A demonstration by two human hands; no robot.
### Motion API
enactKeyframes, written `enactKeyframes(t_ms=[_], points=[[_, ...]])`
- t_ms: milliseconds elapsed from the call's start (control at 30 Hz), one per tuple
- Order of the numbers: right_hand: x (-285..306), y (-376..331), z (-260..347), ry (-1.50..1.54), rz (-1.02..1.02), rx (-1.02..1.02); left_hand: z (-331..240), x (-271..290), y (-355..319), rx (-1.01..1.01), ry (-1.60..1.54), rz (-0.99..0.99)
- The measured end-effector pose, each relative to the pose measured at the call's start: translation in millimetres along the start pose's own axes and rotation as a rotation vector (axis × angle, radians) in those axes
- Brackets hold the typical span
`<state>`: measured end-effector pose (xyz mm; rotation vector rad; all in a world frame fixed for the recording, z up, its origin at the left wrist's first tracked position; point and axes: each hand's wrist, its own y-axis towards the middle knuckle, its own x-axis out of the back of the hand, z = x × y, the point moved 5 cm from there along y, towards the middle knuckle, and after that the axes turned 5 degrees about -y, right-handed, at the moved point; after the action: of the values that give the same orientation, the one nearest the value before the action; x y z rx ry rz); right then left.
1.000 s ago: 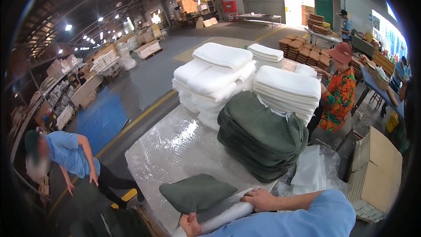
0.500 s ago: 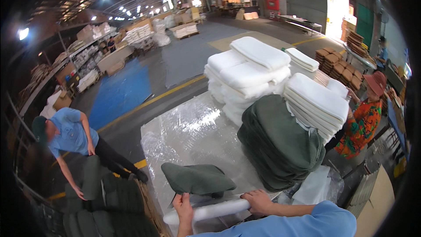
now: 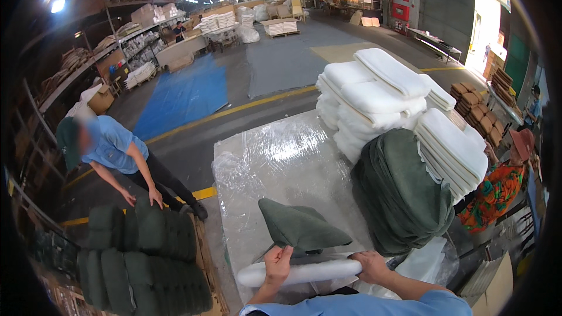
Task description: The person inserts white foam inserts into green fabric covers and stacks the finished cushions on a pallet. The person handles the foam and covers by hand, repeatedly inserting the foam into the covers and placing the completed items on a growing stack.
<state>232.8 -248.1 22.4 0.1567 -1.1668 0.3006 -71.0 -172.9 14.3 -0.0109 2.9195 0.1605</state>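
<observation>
A dark green fabric cover (image 3: 301, 225) stands raised in front of me, its left corner pointing up. My left hand (image 3: 277, 266) is closed, pinching the cover's lower edge with thumb and fingers. A long white padded cushion (image 3: 316, 270) lies crosswise just below the cover and passes by my left wrist. My right hand (image 3: 371, 268) grips the right end of this cushion, thumb along its top, fingers partly hidden. Both are over a plastic-wrapped table (image 3: 275, 169). To the right rises a tall pile of dark green covers (image 3: 404, 193).
Stacks of white pads (image 3: 374, 90) stand behind the green pile. At left, a co-worker (image 3: 114, 146) in a blue shirt bends over rows of green cushions (image 3: 146, 269). Another person (image 3: 497, 193) in a flowered top works at right. Clear plastic sheeting (image 3: 427, 263) lies near my right arm.
My view has turned left, shifting everything rightward. The green cover has tipped up more steeply in my left hand. The co-worker's upright green cushion now rests among the others.
</observation>
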Motion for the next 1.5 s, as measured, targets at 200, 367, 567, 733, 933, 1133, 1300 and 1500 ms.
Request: enactKeyframes(t_ms=[200,367,567,733,933,1133,1300,1500], points=[[-7,-10,-6,-0.001,-0.023,0.042,-20,-14,-5,0.031,-0.136,0.025],[-6,-16,-9,0.090,-0.048,0.137,-24,-3,-10,0.045,-0.155,-0.100],[1,-19,-9,0.080,0.057,0.165,-62,-2,36,0.025,-0.531,-0.124],[39,-14,-23,0.204,0.567,0.094,-116,-45,71,0.089,-0.600,0.063],[147,83,-39,1.058,-0.072,0.027,-162,-97,71,0.188,-0.721,0.512],[141,162,-10,1.504,-0.082,0.222,-166,-109,51,0.334,-0.705,0.613],[109,183,-27,1.539,-0.026,0.224,-144,-98,51,0.498,-0.780,0.693],[124,189,-12,1.636,-0.236,0.227,-154,-108,31,0.454,-0.808,0.642]])
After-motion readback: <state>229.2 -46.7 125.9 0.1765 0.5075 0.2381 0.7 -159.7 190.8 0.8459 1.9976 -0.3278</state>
